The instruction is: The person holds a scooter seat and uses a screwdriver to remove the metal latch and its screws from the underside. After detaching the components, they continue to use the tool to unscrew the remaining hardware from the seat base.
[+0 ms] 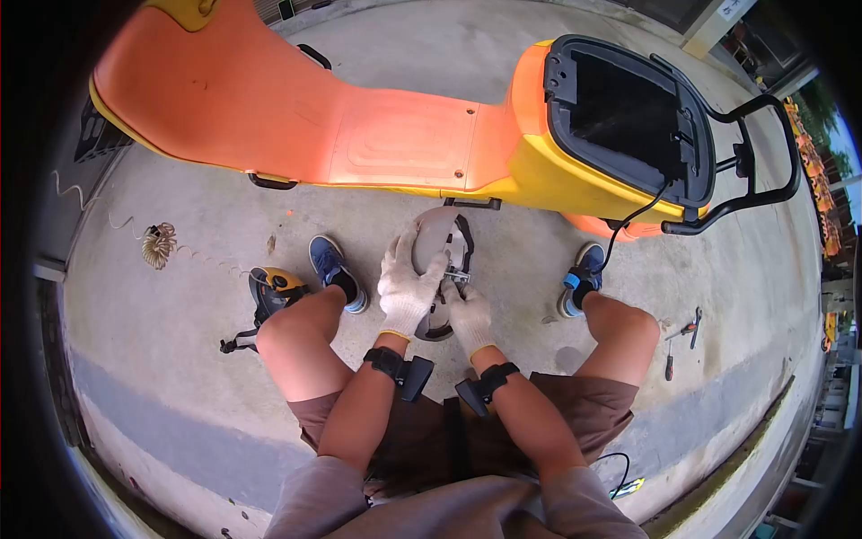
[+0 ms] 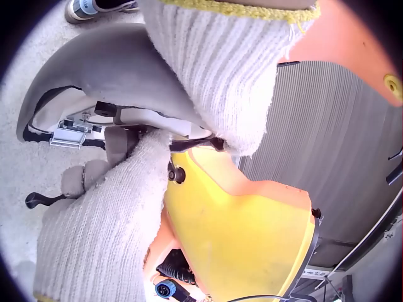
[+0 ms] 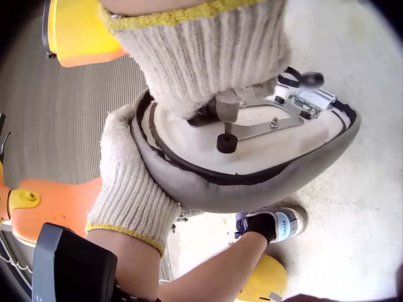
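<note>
A grey padded scooter seat (image 1: 435,235) is held upside down between the knees, its white underside and metal bracket (image 3: 271,126) exposed. My left hand (image 1: 406,283), in a white knit glove, grips the seat by its padded outer side, as the right wrist view shows (image 3: 129,170). My right hand (image 1: 469,314), gloved too, lies over the underside with fingers curled at the bracket. A slim dark piece with a rounded black end (image 2: 41,200) sticks out past these fingers; its kind I cannot tell. A silver hinge (image 3: 313,99) sits at one end of the seat.
An orange and yellow scooter body (image 1: 404,135) stands just ahead, its storage opening (image 1: 624,112) uncovered. A coiled air hose (image 1: 160,245) and a yellow-black tool (image 1: 277,286) are on the left. On the right floor lie pliers (image 1: 693,325) and a screwdriver (image 1: 669,361).
</note>
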{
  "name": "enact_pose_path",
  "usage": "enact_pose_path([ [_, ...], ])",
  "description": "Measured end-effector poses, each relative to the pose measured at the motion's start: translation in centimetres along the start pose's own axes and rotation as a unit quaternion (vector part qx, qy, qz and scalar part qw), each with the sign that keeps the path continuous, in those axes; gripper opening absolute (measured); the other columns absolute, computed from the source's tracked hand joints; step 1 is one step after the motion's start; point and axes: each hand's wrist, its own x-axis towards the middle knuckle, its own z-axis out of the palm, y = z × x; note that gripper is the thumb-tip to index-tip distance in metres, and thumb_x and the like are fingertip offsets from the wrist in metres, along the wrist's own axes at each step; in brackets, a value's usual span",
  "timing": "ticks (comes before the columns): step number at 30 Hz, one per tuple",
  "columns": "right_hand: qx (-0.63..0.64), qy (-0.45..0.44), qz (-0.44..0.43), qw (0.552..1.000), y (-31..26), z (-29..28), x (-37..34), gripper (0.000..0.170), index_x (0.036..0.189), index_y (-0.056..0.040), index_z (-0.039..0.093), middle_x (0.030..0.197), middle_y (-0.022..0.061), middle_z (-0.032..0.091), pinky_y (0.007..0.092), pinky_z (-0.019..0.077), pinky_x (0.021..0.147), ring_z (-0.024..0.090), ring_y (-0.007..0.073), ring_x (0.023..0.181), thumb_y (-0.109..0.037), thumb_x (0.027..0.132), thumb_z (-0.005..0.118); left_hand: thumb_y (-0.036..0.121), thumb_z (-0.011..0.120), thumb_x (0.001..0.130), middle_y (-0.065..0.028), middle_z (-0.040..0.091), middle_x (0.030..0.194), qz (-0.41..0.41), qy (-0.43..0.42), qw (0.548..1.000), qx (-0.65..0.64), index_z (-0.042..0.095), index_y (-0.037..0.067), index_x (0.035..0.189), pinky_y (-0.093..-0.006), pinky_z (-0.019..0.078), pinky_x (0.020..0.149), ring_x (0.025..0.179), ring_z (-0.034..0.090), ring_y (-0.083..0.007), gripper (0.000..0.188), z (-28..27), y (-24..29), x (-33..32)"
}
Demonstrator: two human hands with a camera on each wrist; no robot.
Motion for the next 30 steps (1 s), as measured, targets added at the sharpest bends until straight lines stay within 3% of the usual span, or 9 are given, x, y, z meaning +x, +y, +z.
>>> enact_pose_path([
  [5,0.023,0.045,-0.098,0.994,2.5,-0.9,0.7,0.035,0.104,-0.0031,0.072,0.095,0.0187,0.073,0.0368,0.0528,0.082,0.071,0.029,0.091,-0.034,0.089,0.066,0.036,0.066,0.084,-0.0185,0.051,0.139,0.0,0.004,1.0,-0.007,0.045,0.019,0.146,-0.042,0.0438,0.105,0.126,0.052,-0.0363,0.067,1.2,0.4,-0.6],
  [9,0.115,0.029,-0.044,0.992,1.8,-0.3,0.9,0.035,0.103,-0.0025,0.072,0.094,0.0188,0.073,0.0357,0.0531,0.08,0.071,0.0274,0.088,-0.034,0.09,0.066,0.036,0.066,0.084,-0.0186,0.051,0.139,-0.015,0.008,1.0,0.007,0.045,0.018,0.146,-0.0421,0.0438,0.105,0.126,0.052,-0.0364,0.067,1.3,0.2,-0.2],
  [11,0.02,0.003,-0.008,1.0,1.9,-0.2,1.1,0.035,0.102,-0.0024,0.072,0.095,0.0149,0.074,0.0351,0.0528,0.079,0.071,0.024,0.086,-0.035,0.09,0.066,0.036,0.066,0.084,-0.0187,0.05,0.139,0.008,0.017,1.0,0.001,0.046,0.018,0.145,-0.0419,0.0436,0.106,0.125,0.052,-0.0363,0.067,1.2,-0.2,-0.2],
  [16,0.113,0.029,-0.102,0.988,3.8,1.1,1.6,0.038,0.099,-0.0036,0.073,0.086,0.0129,0.074,0.0347,0.0524,0.075,0.07,0.0184,0.081,-0.04,0.09,0.067,0.039,0.068,0.082,-0.0225,0.046,0.143,-0.016,0.002,1.0,-0.023,0.046,0.02,0.145,-0.0427,0.0395,0.11,0.132,0.045,-0.0391,0.069,0.4,-0.2,0.0],
  [18,0.107,0.03,-0.015,0.994,3.0,0.6,1.3,0.039,0.099,-0.0048,0.074,0.085,0.0135,0.073,0.0337,0.0522,0.074,0.069,0.0187,0.079,-0.042,0.089,0.068,0.039,0.068,0.082,-0.0225,0.045,0.144,-0.019,0.001,1.0,-0.012,0.046,0.021,0.145,-0.0427,0.0395,0.11,0.133,0.045,-0.039,0.07,0.2,0.1,0.0],
  [21,0.023,0.011,0.01,1.0,1.9,0.2,0.6,0.042,0.098,-0.0036,0.073,0.086,0.01,0.074,0.0324,0.0515,0.076,0.068,0.0171,0.08,-0.044,0.089,0.068,0.042,0.068,0.082,-0.0222,0.045,0.144,-0.024,-0.004,1.0,0.001,0.044,0.022,0.146,-0.0428,0.0397,0.11,0.133,0.045,-0.0386,0.072,0.3,-0.2,-0.2],
  [25,0.125,0.029,-0.098,0.987,2.5,0.7,0.3,0.034,0.096,-0.0002,0.072,0.086,0.0088,0.073,0.0314,0.051,0.076,0.065,0.0144,0.078,-0.034,0.091,0.069,0.043,0.067,0.081,-0.0215,0.045,0.143,-0.017,-0.001,1.0,-0.002,0.045,0.022,0.146,-0.043,0.0401,0.109,0.132,0.045,-0.0382,0.072,0.3,-0.3,-0.1],
  [28,0.204,0.014,-0.069,0.976,2.2,0.6,0.7,0.024,0.1,-0.001,0.072,0.091,0.008,0.074,0.0311,0.0516,0.076,0.066,0.014,0.08,-0.023,0.091,0.07,0.042,0.067,0.081,-0.0211,0.046,0.143,-0.013,0.002,1.0,-0.006,0.045,0.021,0.146,-0.043,0.04,0.109,0.132,0.046,-0.038,0.071,0.4,-0.3,0.1],
  [30,0.145,0.014,-0.038,0.989,1.2,0.2,0.6,0.023,0.102,-0.0015,0.072,0.093,0.0079,0.074,0.0309,0.0517,0.077,0.066,0.0139,0.081,-0.022,0.091,0.07,0.042,0.067,0.082,-0.0208,0.046,0.143,-0.011,0.001,1.0,-0.002,0.046,0.021,0.146,-0.0429,0.0399,0.109,0.132,0.046,-0.0379,0.071,0.5,-0.3,0.0],
])
